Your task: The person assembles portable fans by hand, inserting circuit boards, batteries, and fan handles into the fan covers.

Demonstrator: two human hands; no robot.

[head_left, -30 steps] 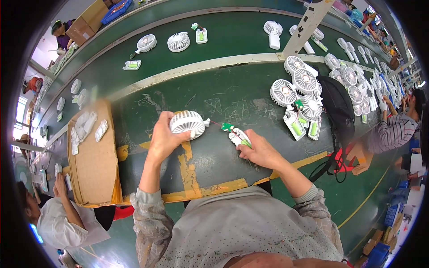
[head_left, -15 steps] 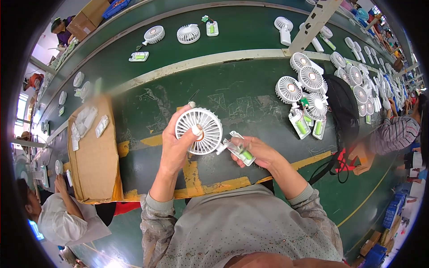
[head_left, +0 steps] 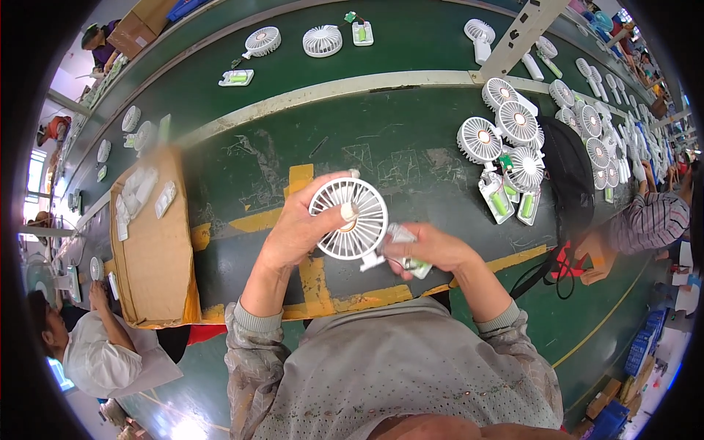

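Note:
My left hand [head_left: 297, 231] is closed around a round white fan head [head_left: 369, 229], its thumb lying over the hub of the slatted grille. A short white neck juts from the grille's lower right. Just beside that neck, my right hand [head_left: 444, 249] grips an open white handle shell [head_left: 402, 233] with a green battery cell in it. The shell is blurred, and the fingers hide part of it. Whether shell and neck touch, I cannot tell. Both hands are held above the dark green worktable [head_left: 293, 150], near its taped front edge.
Several partly assembled fans [head_left: 516, 121] are heaped at the right, next to a black bag [head_left: 568, 172]. At the left lies a cardboard tray [head_left: 158, 268] with white plastic parts. More fans sit beyond a pale rail [head_left: 315, 88]; a metal post [head_left: 522, 40] rises there. Co-workers sit at both sides.
The fan head has shifted to the right in the picture with my left hand. My right hand has turned the handle shell, and its fingers now cover more of it.

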